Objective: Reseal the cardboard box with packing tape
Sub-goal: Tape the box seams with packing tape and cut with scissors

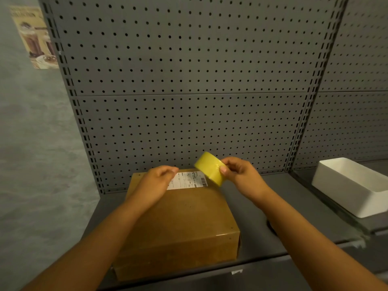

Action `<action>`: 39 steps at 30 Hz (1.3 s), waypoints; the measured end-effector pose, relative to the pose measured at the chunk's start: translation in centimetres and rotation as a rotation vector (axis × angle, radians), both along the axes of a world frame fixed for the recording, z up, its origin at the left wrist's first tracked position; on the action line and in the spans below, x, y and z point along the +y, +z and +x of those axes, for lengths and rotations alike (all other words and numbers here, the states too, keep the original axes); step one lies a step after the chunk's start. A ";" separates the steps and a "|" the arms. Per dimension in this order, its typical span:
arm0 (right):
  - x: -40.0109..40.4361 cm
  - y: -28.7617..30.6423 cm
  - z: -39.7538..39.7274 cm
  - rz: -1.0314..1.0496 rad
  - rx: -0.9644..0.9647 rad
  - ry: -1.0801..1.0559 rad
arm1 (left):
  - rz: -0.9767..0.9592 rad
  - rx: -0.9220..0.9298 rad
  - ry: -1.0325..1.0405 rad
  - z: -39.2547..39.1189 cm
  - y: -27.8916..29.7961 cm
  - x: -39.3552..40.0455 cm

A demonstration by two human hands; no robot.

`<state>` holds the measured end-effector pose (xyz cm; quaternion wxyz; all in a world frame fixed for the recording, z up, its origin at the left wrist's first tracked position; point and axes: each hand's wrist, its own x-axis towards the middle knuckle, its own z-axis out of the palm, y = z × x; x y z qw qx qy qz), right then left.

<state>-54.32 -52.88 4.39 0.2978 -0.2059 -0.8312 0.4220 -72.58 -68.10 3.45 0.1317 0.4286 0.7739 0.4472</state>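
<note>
A brown cardboard box (184, 223) lies flat on a grey shelf (273, 198), with a white shipping label (189, 181) near its far edge. My right hand (239, 173) grips a yellow roll of packing tape (210, 168) and holds it in the air above the box's far right corner. My left hand (159, 181) hovers over the far left part of the box, next to the label, with its fingertips pinched together. Whether a tape end sits between those fingertips is too small to tell.
A grey pegboard wall (189, 80) rises right behind the box. A white rectangular tub (354, 198) stands on the shelf at the right. A poster (33, 36) hangs on the grey wall at the upper left.
</note>
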 end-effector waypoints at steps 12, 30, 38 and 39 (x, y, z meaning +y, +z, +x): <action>-3.0 1.3 -1.4 0.096 -0.051 0.095 | 0.121 -0.408 -0.012 1.1 2.4 1.5; -2.9 1.2 -2.2 0.076 -0.023 0.042 | 0.244 -0.334 -0.094 0.5 2.3 -0.4; -3.4 1.2 -3.0 0.044 0.021 0.055 | 0.076 -0.046 -0.122 0.8 1.9 -0.7; -3.4 1.2 -3.0 0.051 0.024 0.053 | 0.039 -0.022 -0.143 1.1 2.0 -0.7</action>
